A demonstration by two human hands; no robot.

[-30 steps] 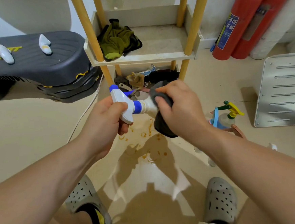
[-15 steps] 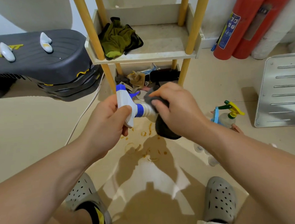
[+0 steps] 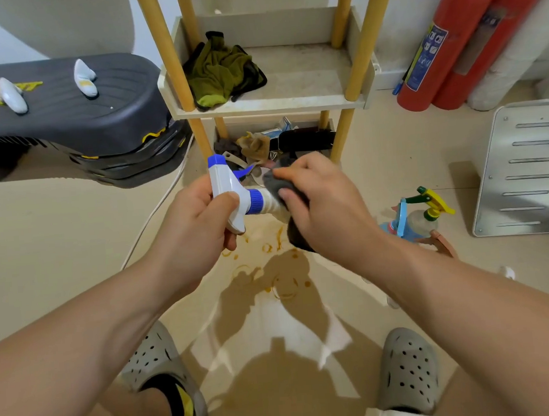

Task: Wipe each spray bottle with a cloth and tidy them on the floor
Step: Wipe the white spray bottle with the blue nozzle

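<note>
Left hand [image 3: 198, 220] is wrapped round the trigger head of the white-and-blue spray bottle [image 3: 229, 191]. It's held sideways in the air over the floor [image 3: 55, 241], just in front of the shelf rack [image 3: 268, 105]. My guess is that's so the neck and body face the right hand [image 3: 326, 210], which pinches a grey cloth [image 3: 281, 187] against the bottle's shoulder to rub it.

Counts, big to small:
- one shelf rack
- two red fire extinguishers [image 3: 444, 40] by the wall
- one bottle in hand, plus at least two other bottles [image 3: 425, 215] parked on the floor to the right (the forearm hides part of that bunch)
- one cloth in use
</note>
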